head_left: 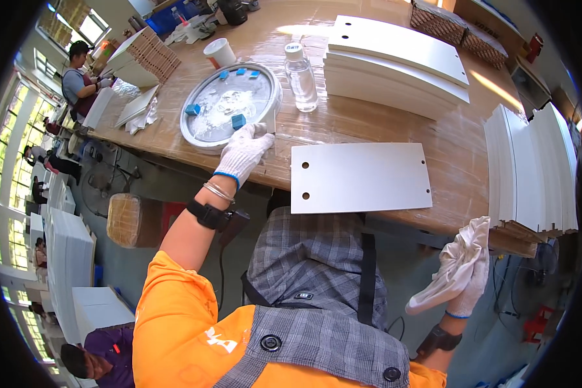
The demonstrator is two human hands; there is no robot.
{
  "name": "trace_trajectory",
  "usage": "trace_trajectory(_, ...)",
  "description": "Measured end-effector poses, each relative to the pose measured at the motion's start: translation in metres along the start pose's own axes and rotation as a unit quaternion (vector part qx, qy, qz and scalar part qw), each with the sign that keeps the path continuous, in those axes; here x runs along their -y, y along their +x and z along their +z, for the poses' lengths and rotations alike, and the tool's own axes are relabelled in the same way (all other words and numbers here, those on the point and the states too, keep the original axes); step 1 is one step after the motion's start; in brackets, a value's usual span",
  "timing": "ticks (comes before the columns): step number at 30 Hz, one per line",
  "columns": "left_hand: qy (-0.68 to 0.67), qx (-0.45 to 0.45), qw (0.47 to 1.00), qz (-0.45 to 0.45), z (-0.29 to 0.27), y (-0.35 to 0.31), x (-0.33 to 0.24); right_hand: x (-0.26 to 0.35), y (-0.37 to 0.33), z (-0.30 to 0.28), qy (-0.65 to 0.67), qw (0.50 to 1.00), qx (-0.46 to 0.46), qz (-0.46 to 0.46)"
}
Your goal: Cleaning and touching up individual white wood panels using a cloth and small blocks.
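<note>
My left hand (244, 154), in a white knit glove, is at the near rim of a round grey lid (186, 132) smeared with white paste. Its fingers are closed on a thin, flat blade-like piece (272, 121), seen nearly edge-on. Small blue blocks (238, 121) sit on the lid, one just beyond my fingers. My right hand (470, 294), also gloved, is off the table's near edge, closed around a bunched white cloth (456, 262) that hides most of its fingers. Between my hands, a white panel (362, 178) with two dark holes at its left end and smaller ones at its right lies flat.
Behind the panel are a clear bottle (301, 81) and a stack of white panels (394, 55). More panels (530, 168) stand upright at the right. A white cup (220, 53) stands beyond the lid. A taped carton (132, 220) is below left; people work farther off.
</note>
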State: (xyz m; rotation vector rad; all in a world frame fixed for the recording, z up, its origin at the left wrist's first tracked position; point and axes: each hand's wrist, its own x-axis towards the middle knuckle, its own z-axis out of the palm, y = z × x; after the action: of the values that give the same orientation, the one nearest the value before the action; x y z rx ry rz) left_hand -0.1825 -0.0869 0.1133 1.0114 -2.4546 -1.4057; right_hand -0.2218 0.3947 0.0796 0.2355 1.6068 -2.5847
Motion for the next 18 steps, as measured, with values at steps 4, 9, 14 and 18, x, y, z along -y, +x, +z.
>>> trace_trajectory(4, 0.042, 0.005, 0.999, 0.015, 0.026, 0.046, -0.004, -0.004, 0.003, 0.012, -0.035, 0.999, 0.031, -0.013)
trace_trajectory(9, 0.121, -0.047, 0.988, 0.09, 0.035, 0.091, 0.034, -0.01, 0.008, 0.019, -0.024, 0.998, 0.054, 0.002)
trace_trajectory(14, 0.241, -0.172, 0.91, 0.29, 0.02, 0.016, 0.018, -0.014, 0.014, -0.005, -0.063, 0.998, 0.01, 0.015)
trace_trajectory(18, 0.313, -0.147, 0.844, 0.41, 0.016, -0.027, 0.05, -0.016, 0.038, 0.012, -0.137, 0.99, 0.015, 0.006)
